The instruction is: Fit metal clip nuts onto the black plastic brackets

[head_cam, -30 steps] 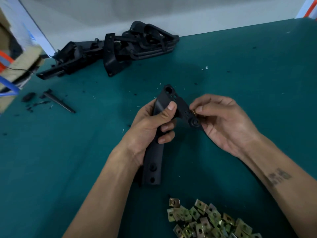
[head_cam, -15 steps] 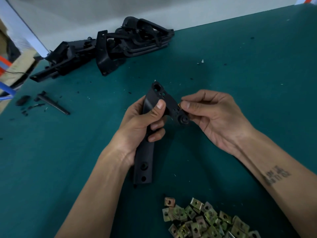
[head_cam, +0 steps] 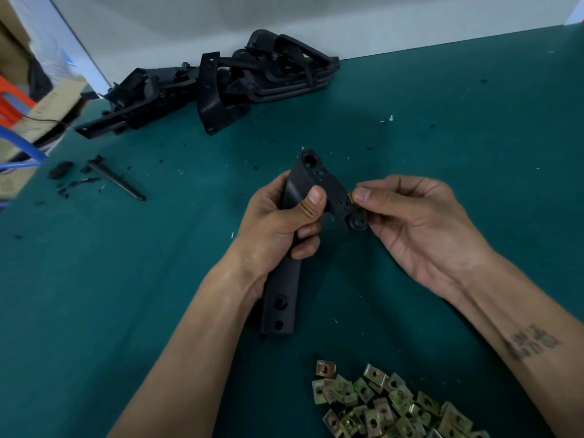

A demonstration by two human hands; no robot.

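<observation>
Right hand (head_cam: 420, 229) pinches clip nut (head_cam: 351, 197)

A green bench (head_cam: 126, 295) carries a thin black rod (head_cam: 117, 182) at nine o'clock, with black crumbs around it. Cardboard boxes (head_cam: 47, 105) stand beyond the bench's ten o'clock edge.

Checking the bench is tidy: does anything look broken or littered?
Yes. Small black fragments lie scattered at the table's far left beside a loose black rod, like broken plastic bits; pale flecks dot the mat.

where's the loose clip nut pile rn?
Head view, bottom right: the heap of brass-coloured metal clip nuts lies on the green table, below the held black plastic bracket.
</observation>
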